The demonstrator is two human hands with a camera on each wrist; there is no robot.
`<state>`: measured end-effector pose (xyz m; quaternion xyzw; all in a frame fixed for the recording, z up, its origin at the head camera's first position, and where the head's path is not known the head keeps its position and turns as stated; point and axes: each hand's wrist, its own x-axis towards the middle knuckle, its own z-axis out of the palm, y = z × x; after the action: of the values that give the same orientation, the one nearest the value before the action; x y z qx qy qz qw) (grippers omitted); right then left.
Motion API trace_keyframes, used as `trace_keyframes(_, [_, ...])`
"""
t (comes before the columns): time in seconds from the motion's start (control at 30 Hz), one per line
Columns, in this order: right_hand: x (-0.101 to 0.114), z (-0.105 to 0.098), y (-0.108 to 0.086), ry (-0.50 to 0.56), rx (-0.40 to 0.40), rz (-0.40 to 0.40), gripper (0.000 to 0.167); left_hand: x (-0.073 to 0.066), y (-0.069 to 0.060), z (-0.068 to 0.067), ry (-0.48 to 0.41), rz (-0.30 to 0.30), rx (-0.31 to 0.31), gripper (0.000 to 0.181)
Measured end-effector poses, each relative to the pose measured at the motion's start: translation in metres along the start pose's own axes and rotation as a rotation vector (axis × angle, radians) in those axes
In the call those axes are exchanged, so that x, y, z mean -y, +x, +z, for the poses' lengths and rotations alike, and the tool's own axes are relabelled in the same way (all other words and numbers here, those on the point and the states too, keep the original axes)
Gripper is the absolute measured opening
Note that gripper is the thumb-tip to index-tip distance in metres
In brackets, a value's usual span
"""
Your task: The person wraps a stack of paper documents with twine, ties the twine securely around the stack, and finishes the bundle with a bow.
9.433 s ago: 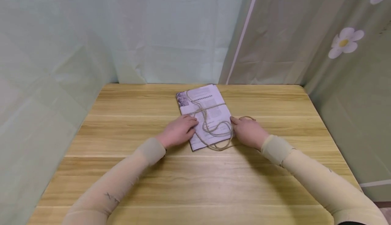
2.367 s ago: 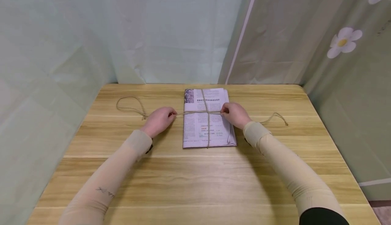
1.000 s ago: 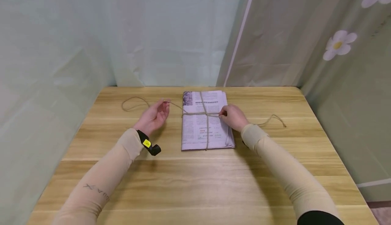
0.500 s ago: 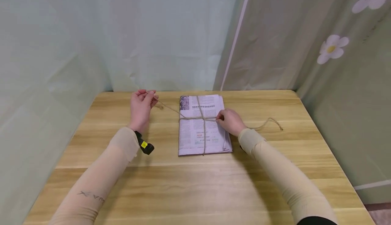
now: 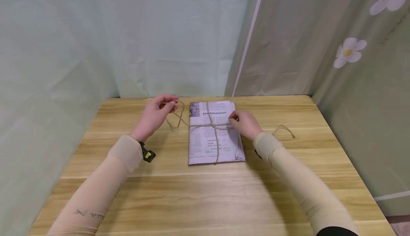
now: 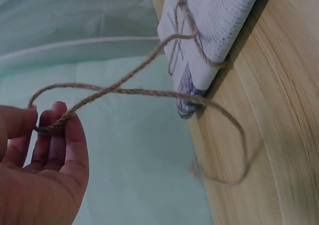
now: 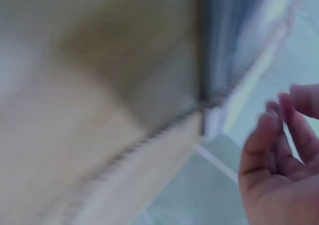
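Note:
A folded newspaper stack (image 5: 200, 140) lies on the table, with twine (image 5: 216, 143) crossing over it lengthwise and crosswise. My left hand (image 5: 153, 115), left of the stack and raised, pinches a loop of twine between thumb and fingers. In the left wrist view that twine (image 6: 142, 65) crosses itself beyond the left hand (image 6: 45, 170) and runs back to the bundle. My right hand (image 5: 246, 124) hovers at the stack's right edge, just above the crosswise twine. The right wrist view has the right hand's (image 7: 284, 170) fingers loosely bent with nothing visible between them.
A loose twine end (image 5: 284, 127) lies on the wooden table (image 5: 198, 197) beyond the right hand. Pale curtains (image 5: 176, 43) hang behind the table's back edge and at both sides, with white flowers printed on the right one.
The left hand has moved right from its raised spot, and a loop now stands between it and the stack. The right fingers have let go of the crosswise twine and lifted slightly.

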<state>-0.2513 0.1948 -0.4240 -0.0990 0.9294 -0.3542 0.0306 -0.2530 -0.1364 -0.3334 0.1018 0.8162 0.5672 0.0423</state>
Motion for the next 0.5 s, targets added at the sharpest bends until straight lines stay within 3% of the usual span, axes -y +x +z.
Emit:
trace_keyframes(0.13, [0.034, -0.008, 0.007, 0.134, -0.021, -0.096, 0.02, -0.006, -0.004, 0.005, 0.157, 0.05, 0.027, 0.027])
trace_keyframes(0.27, [0.078, -0.003, 0.016, 0.289, 0.076, -0.194, 0.029, -0.01, -0.003, 0.01, 0.185, 0.095, 0.026, 0.028])
trace_keyframes(0.4, [0.103, 0.006, 0.026, 0.386, 0.168, -0.174, 0.03, -0.012, -0.003, 0.016, 0.13, 0.111, 0.032, 0.028])
trace_keyframes(0.5, [0.105, 0.006, 0.03, 0.406, 0.124, -0.11, 0.021, -0.011, -0.004, 0.019, 0.096, 0.104, 0.036, 0.026])
